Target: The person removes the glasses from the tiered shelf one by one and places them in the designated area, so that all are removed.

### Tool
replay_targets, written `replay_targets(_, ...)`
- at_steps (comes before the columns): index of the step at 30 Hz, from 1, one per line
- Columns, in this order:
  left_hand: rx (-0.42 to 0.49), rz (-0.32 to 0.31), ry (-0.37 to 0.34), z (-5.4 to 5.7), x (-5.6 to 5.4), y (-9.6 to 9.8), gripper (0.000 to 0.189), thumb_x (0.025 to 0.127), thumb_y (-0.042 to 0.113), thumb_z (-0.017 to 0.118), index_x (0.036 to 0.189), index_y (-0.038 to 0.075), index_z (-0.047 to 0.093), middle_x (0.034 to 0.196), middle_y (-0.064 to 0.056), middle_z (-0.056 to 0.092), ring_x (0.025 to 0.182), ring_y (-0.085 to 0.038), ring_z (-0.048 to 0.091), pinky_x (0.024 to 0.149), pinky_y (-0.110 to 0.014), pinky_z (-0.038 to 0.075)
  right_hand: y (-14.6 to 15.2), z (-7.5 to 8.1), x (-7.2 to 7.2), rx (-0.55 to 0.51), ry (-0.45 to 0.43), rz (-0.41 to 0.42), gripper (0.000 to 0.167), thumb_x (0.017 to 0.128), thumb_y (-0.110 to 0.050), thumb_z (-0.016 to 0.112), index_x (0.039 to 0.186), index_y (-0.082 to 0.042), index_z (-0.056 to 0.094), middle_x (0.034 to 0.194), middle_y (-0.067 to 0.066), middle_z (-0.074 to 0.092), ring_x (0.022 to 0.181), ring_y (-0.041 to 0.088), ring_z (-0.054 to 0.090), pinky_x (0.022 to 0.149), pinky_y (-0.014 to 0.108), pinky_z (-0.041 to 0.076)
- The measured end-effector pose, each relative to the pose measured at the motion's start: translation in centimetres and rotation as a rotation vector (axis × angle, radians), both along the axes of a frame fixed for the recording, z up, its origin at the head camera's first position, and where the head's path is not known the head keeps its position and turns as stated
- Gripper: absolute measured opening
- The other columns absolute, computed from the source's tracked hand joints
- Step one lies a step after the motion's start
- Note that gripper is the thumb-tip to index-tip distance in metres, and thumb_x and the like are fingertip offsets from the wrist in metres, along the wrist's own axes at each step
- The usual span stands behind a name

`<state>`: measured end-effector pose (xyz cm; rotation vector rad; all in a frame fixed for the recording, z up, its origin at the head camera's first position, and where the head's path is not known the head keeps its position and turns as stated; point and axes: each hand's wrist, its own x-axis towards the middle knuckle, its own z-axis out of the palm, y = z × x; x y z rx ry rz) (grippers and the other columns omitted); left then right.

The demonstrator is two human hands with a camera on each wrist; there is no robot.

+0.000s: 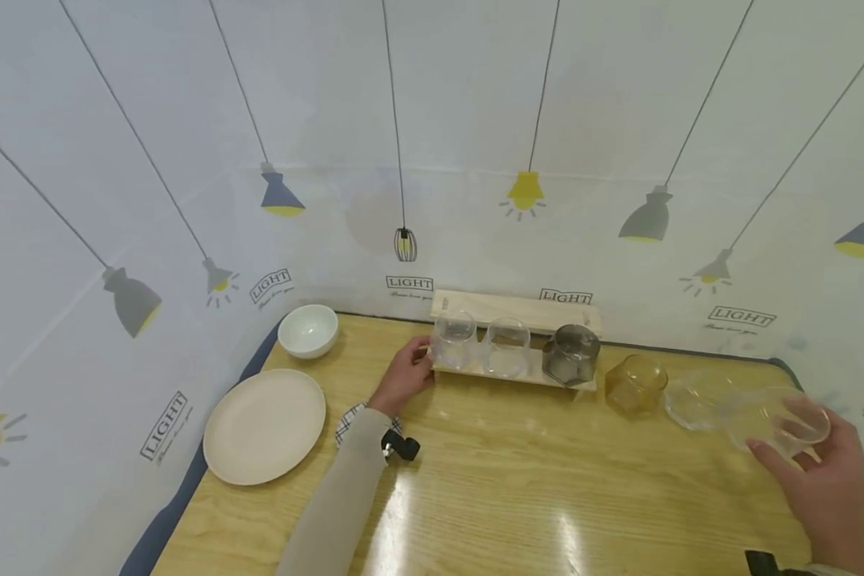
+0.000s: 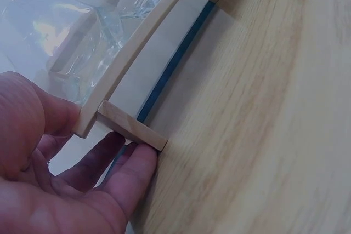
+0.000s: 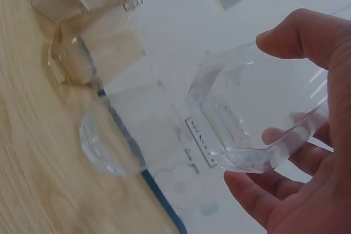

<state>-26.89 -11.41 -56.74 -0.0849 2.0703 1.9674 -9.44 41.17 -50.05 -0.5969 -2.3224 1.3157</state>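
A small wooden rack (image 1: 514, 310) stands near the back wall, with two clear glasses (image 1: 454, 344) and a smoky grey glass (image 1: 572, 356) on its lower board. My left hand (image 1: 405, 376) grips the rack's left end: in the left wrist view the thumb is on the board's end and the fingers are at the short wooden foot (image 2: 131, 125). My right hand (image 1: 828, 472) holds a clear faceted glass (image 3: 236, 113) tilted above the table, thumb on one side and fingers on the other. Beneath and left of it stand another clear glass (image 1: 694, 400) and an amber glass (image 1: 635, 386).
A white bowl (image 1: 308, 332) and a round cream plate (image 1: 262, 428) sit on the table's left side. A checked cloth (image 1: 349, 422) lies partly under the left forearm. Behind the wooden table (image 1: 518, 472) rises a wall covering (image 1: 468, 104) printed with lamps.
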Motion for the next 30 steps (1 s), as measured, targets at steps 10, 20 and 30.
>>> replay_targets(10,-0.005,0.004,-0.001,0.0,-0.1,-0.1,0.04,0.111,0.015,0.054,0.152,0.016,0.053,0.151,-0.02,0.055,0.118,-0.024,0.062,0.093,-0.037,0.06,3.3,-2.8,-2.2,-0.081,-0.163,-0.16,0.08,0.098,-0.027,0.075,0.164,-0.037,0.03,0.147,-0.031,0.041,0.147,0.006,0.044,0.127,0.04,0.036)
replay_targets(20,0.005,0.0,-0.007,-0.1,-0.2,-0.1,0.041,0.111,0.014,0.053,0.152,0.015,0.053,0.151,-0.02,0.054,0.12,-0.025,0.061,0.094,-0.038,0.059,6.7,-5.0,-5.3,0.028,-0.325,-0.157,0.084,0.093,-0.045,0.079,0.163,-0.031,0.035,0.17,0.002,0.035,0.137,0.031,0.041,0.086,0.024,0.038)
replay_targets(30,0.006,-0.007,-0.007,-0.2,-0.1,0.0,0.041,0.111,0.015,0.053,0.153,0.015,0.052,0.152,-0.021,0.053,0.122,-0.026,0.061,0.096,-0.038,0.059,7.9,-6.5,-5.5,0.008,-0.339,-0.08,0.087,0.091,-0.051,0.081,0.161,-0.029,0.035,0.157,0.003,0.044,0.125,0.025,0.043,0.099,0.025,0.037)
